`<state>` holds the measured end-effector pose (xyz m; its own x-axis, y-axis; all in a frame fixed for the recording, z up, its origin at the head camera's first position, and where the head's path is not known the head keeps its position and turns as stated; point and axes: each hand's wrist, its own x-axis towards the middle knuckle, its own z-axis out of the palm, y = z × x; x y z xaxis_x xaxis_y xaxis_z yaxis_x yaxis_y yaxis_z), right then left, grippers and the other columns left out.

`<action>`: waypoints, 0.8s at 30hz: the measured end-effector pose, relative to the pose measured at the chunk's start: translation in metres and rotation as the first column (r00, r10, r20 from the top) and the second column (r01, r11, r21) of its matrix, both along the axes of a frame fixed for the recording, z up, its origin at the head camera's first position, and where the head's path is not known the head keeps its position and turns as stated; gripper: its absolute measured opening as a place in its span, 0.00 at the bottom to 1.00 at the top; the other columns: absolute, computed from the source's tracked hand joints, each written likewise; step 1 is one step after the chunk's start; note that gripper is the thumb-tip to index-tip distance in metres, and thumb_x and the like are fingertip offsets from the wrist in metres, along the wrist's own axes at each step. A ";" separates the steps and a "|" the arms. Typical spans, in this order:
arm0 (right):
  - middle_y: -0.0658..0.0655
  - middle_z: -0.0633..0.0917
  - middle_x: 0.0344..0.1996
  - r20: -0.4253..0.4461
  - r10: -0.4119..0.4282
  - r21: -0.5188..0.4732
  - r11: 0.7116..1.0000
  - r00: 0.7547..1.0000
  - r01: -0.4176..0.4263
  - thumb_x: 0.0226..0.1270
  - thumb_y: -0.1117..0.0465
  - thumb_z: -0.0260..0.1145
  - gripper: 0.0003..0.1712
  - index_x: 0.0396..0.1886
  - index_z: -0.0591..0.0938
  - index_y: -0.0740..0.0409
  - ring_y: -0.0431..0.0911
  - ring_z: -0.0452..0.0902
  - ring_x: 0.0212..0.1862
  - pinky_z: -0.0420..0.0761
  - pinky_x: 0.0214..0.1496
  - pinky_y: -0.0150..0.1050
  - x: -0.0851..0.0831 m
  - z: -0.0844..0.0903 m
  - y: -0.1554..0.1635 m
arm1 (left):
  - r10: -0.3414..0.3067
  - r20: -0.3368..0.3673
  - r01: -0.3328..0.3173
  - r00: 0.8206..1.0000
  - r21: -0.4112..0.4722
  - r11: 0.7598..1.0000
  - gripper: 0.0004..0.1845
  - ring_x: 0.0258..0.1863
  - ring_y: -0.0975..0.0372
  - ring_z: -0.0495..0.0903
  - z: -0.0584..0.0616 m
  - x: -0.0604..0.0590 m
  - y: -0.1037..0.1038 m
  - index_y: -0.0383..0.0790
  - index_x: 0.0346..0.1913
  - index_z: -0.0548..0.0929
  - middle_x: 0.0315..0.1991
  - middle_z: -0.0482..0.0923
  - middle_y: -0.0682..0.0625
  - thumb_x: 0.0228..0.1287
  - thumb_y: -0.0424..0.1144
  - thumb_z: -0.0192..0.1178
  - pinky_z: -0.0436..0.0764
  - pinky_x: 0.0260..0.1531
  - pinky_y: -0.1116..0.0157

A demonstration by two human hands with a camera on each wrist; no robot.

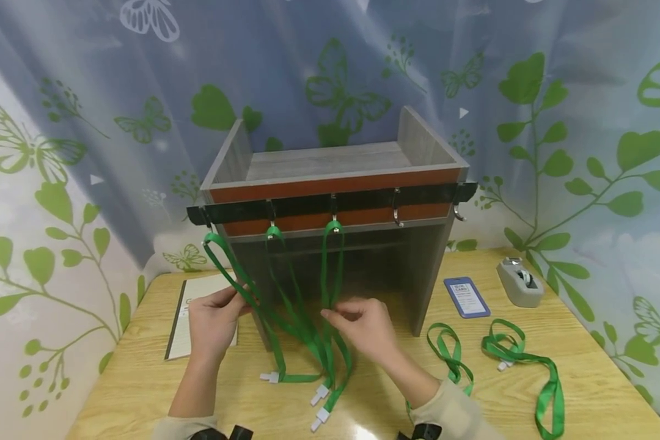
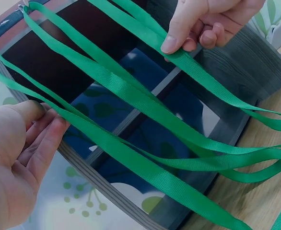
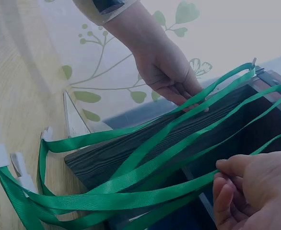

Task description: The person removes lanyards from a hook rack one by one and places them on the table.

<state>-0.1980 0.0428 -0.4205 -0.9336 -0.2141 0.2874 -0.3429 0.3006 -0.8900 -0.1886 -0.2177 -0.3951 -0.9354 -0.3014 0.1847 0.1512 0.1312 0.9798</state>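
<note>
Three green lanyards hang from a black hook rail on the front of a grey wooden stand. My left hand pinches a strap of the leftmost lanyard partway down. The middle lanyard hangs free between my hands. With thumb and fingertips, my right hand pinches the third lanyard, below its hook. Lower down the straps overlap and bunch together. Their white plastic clips rest on the table.
Two more green lanyards lie on the table at the right. Behind them are a blue card holder and a grey tape dispenser. A notebook lies left of the stand. Two right-hand hooks hold nothing.
</note>
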 end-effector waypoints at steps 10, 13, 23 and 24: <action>0.53 0.87 0.21 -0.064 -0.029 -0.027 0.999 0.998 0.027 0.63 0.58 0.74 0.08 0.27 0.91 0.57 0.36 0.80 0.26 0.82 0.32 0.31 -0.006 -0.003 0.002 | 0.012 0.007 -0.012 1.000 -0.021 1.000 0.18 0.29 0.67 0.89 0.002 0.001 0.001 0.29 0.49 0.86 0.25 0.88 0.62 0.67 0.43 0.67 0.85 0.43 0.73; 0.50 0.88 0.22 -0.079 -0.026 -0.015 1.000 0.997 0.025 0.63 0.58 0.74 0.08 0.27 0.92 0.56 0.39 0.83 0.27 0.84 0.33 0.31 -0.007 0.001 0.004 | 0.014 -0.005 -0.014 1.000 -0.020 1.000 0.17 0.29 0.67 0.89 0.002 0.000 0.001 0.28 0.49 0.86 0.25 0.88 0.63 0.68 0.41 0.66 0.86 0.42 0.72; 0.55 0.85 0.20 -0.065 -0.020 0.029 0.999 0.998 0.022 0.65 0.55 0.72 0.09 0.28 0.92 0.53 0.42 0.80 0.23 0.79 0.27 0.32 -0.009 0.020 0.018 | 0.025 0.014 -0.025 1.000 -0.028 0.999 0.19 0.29 0.67 0.89 0.001 0.001 0.001 0.30 0.50 0.86 0.26 0.88 0.63 0.66 0.44 0.67 0.85 0.43 0.75; 0.56 0.85 0.21 -0.063 -0.022 0.032 0.999 0.998 0.024 0.65 0.55 0.72 0.09 0.29 0.92 0.53 0.41 0.80 0.23 0.79 0.27 0.32 -0.009 0.022 0.019 | 0.028 0.013 -0.027 1.000 -0.028 0.999 0.19 0.29 0.67 0.89 0.001 0.001 0.001 0.31 0.50 0.86 0.26 0.88 0.63 0.66 0.44 0.67 0.85 0.43 0.75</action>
<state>-0.2072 0.0621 -0.3985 -0.9190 -0.2027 0.3382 -0.3898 0.3380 -0.8566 -0.1875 -0.2164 -0.3940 -0.9294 -0.3220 0.1805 0.1336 0.1624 0.9776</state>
